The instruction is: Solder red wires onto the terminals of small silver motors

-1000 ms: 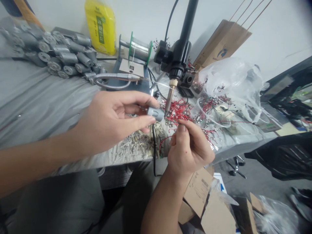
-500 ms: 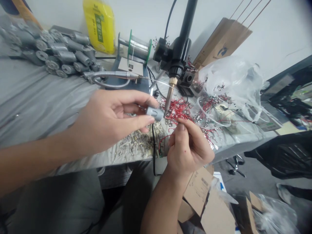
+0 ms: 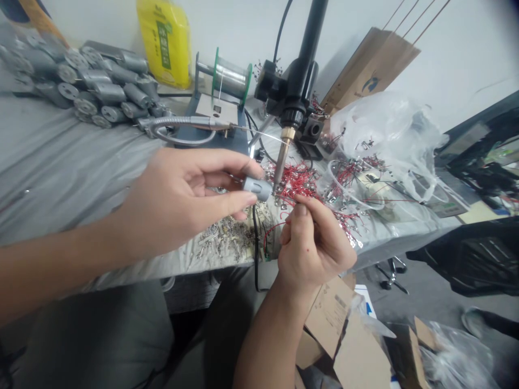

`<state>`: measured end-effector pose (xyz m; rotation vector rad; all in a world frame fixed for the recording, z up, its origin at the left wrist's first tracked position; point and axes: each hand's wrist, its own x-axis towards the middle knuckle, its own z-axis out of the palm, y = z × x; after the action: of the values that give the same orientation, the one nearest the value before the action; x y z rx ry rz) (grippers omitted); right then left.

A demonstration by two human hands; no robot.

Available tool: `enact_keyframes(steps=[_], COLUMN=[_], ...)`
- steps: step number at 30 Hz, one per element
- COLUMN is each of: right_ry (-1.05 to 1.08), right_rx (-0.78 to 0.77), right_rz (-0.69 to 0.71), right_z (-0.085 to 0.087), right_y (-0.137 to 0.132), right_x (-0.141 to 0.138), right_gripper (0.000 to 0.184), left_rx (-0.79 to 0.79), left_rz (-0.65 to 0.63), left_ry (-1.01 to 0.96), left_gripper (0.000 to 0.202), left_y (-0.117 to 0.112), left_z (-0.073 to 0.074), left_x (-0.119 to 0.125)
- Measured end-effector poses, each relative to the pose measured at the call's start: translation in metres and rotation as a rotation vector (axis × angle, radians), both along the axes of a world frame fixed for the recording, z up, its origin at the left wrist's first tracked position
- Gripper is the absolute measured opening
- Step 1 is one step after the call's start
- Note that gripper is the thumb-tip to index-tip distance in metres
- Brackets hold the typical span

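Note:
Between thumb and fingers, my left hand (image 3: pixel 182 197) grips a small grey cylindrical motor (image 3: pixel 258 189), its end turned to the right. The tip of a soldering iron (image 3: pixel 281 167), clamped pointing down, is at that end of the motor; whether they touch I cannot tell. A red wire (image 3: pixel 287 198) is pinched in my right hand (image 3: pixel 314 237), with its far end close to the iron's tip. Solder wire runs from a metal guide tube (image 3: pixel 219 124) toward the iron. Loose red wires with metal terminals (image 3: pixel 298 181) lie behind my right hand.
Many grey motors (image 3: pixel 109 93) are heaped at the back left, near a yellow packet (image 3: pixel 165 46). A solder spool (image 3: pixel 232 78) stands behind the guide tube. Clear plastic bags (image 3: pixel 385 129) and a brown paper bag (image 3: pixel 368 67) are at right. Cardboard boxes (image 3: pixel 330 310) sit below the table edge.
Both hands, the motor and the red wire stay almost still at the iron's tip. The whole view shifts very slightly.

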<state>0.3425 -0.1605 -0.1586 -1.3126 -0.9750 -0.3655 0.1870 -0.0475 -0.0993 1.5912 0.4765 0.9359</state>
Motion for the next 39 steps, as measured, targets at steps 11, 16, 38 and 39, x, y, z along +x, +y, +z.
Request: enact_keyframes(steps=[11,16,38,39], right_ry=[-0.028,-0.029,-0.001,-0.005], right_rx=[-0.059,-0.067,0.023,0.023], right_rz=[-0.025,-0.027,0.008,0.008], right_z=[0.0004,0.0006,0.0001,0.0003], right_y=[-0.0016,-0.0018,0.0018,0.0017], right_x=[0.0010,0.0005,0.0000,0.0000], right_gripper=[0.013,0.013,0.013,0.013], left_rx=[0.029,0.036,0.066,0.073], left_rz=[0.017,0.015,0.017,0.016], left_ry=[0.017,0.017,0.030,0.030], left_gripper=[0.026,0.026,0.025,0.025], left_y=[0.0001,0.0016,0.0018,0.0022], left_z=[0.0006,-0.0002,-0.0012,-0.0015], left_x=[-0.0013,-0.0009,-0.0020,-0.0020])
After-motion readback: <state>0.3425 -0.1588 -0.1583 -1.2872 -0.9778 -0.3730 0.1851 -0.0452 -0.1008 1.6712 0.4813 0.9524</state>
